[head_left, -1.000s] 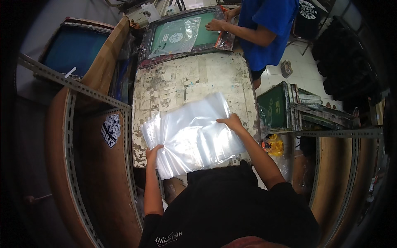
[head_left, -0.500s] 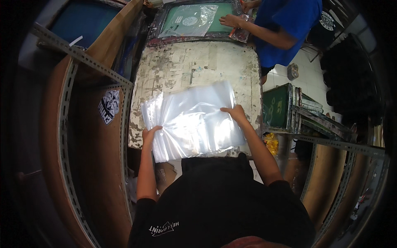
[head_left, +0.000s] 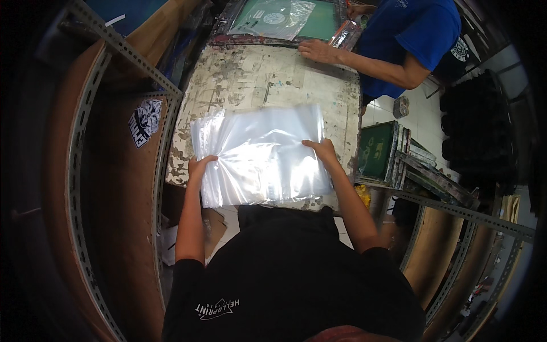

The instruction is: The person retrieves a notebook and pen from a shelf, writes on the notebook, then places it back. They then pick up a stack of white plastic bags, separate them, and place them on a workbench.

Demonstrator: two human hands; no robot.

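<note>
A stack of clear plastic bags (head_left: pixel 265 157) lies at the near end of the worn, paint-stained table (head_left: pixel 245 82), shining under the light. On its left edge my left hand (head_left: pixel 200 167) grips the stack, thumb on top, and creases fan out from that thumb. My right hand (head_left: pixel 322 151) holds the right edge the same way, thumb lying over the plastic. The fingers of both hands are hidden beneath the stack.
Across the table a co-worker in a blue shirt (head_left: pixel 410 40) leans over a green screen-printing frame (head_left: pixel 325 23) bearing a clear printed bag (head_left: pixel 273 17). More framed screens (head_left: pixel 379 151) lean at the right. Metal-edged shelving (head_left: pixel 85 131) borders the left side.
The stack has turned slightly straighter and both hands moved with it, keeping their grip. The co-worker's near hand has shifted down to the printing frame's near edge. The whole view has shifted slightly.
</note>
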